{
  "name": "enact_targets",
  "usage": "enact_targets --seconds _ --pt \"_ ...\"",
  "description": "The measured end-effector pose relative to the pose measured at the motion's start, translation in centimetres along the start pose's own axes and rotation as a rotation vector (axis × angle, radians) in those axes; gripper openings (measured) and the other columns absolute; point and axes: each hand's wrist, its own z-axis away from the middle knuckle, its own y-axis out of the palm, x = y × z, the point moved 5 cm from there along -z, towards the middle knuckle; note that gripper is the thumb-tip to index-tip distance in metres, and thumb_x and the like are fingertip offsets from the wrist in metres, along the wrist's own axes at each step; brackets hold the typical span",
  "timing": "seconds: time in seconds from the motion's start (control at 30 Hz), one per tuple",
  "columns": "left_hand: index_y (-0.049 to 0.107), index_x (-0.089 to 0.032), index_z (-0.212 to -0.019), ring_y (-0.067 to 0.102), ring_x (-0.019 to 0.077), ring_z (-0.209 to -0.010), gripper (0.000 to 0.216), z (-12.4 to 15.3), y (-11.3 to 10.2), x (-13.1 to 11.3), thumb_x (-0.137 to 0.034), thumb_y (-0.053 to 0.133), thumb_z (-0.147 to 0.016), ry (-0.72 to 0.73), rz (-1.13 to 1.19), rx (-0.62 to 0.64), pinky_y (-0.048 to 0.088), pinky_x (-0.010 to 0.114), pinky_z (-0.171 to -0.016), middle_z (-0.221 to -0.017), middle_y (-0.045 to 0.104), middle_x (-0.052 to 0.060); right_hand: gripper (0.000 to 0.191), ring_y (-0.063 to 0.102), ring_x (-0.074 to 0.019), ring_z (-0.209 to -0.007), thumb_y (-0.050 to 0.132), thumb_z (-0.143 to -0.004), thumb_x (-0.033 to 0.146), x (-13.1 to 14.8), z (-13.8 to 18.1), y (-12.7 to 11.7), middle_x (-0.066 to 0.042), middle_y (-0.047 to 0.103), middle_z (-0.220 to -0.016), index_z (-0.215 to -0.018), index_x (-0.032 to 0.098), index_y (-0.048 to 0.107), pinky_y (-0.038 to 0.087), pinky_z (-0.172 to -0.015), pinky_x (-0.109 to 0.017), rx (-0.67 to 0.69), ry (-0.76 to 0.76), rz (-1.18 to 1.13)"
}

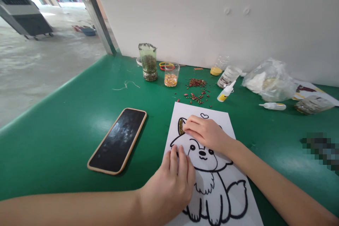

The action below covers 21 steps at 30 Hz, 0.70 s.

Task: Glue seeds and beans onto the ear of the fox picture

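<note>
Nearest us, our open left hand (172, 183) is pinning the flimsy-looking sheet (190, 109). At one o'clock our right hand (205, 132) is pressing tiny beans (181, 126); its grip is hidden.

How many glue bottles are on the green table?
2. One glue bottle sits right of the scattered red beans; the other lies flat below the plastic bag. Others may be hidden.

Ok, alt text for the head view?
A person's right hand touches the seed-filled ear of a dog outline drawing on a green table, while the left hand rests on the sheet. A phone lies to the left; a cup of corn, scattered red beans and glue bottles sit behind.
</note>
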Motion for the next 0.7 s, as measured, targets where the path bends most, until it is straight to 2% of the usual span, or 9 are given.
enact_targets --seconds 0.1,0.2,0.5,0.6,0.7 --pt "0.054 -0.002 -0.111 0.063 0.0331 -0.100 0.036 0.0 0.0 0.0 -0.018 0.039 -0.083 -0.003 -0.001 -0.008 0.051 0.043 -0.082 -0.111 0.062 0.023 0.018 0.056 -0.0119 -0.074 0.040 -0.094 0.023 -0.2 0.2 -0.4 -0.004 0.060 -0.090 -0.091 0.019 0.058 0.040 -0.063 -0.023 -0.029 -0.003 0.001" --pt "0.054 -0.001 -0.110 0.063 0.0341 -0.100 0.036 0.1 -0.1 -0.1 -0.018 0.039 -0.083 -0.005 0.008 -0.014 0.051 0.044 -0.081 -0.111 0.062 0.023 0.017 0.057 -0.0140 -0.078 0.039 -0.093 0.019 -0.8 0.5 -1.2 -0.005 0.060 -0.091 -0.091 0.020 0.056 0.041 -0.066 -0.025 -0.134 0.027 -0.003" --pt "0.055 -0.003 -0.111 0.063 0.0323 -0.100 0.035 0.1 0.0 -0.1 -0.018 0.040 -0.082 0.003 0.003 0.005 0.052 0.043 -0.081 -0.111 0.063 0.021 0.016 0.056 -0.0175 -0.084 0.039 -0.090 0.018 -6.1 1.7 -3.3 -0.005 0.059 -0.093 -0.090 0.020 0.054 0.041 -0.069 -0.028 -0.459 0.355 0.095" --pt "0.054 -0.003 -0.111 0.063 0.0323 -0.100 0.036 0.1 0.0 -0.1 -0.018 0.040 -0.083 0.006 0.002 0.007 0.051 0.043 -0.081 -0.112 0.063 0.021 0.017 0.056 -0.0194 -0.088 0.040 -0.088 0.015 -7.6 1.9 -3.4 -0.006 0.059 -0.093 -0.092 0.020 0.055 0.043 -0.072 -0.030 -0.503 0.397 0.100" --pt "0.054 -0.003 -0.111 0.062 0.0326 -0.102 0.036 0.0 0.0 0.0 -0.018 0.040 -0.082 0.001 0.003 0.005 0.051 0.044 -0.081 -0.111 0.063 0.021 0.020 0.056 -0.0211 -0.091 0.039 -0.088 0.014 -8.0 1.4 -3.1 -0.007 0.059 -0.094 -0.094 0.020 0.057 0.044 -0.076 -0.033 -0.492 0.348 0.118"
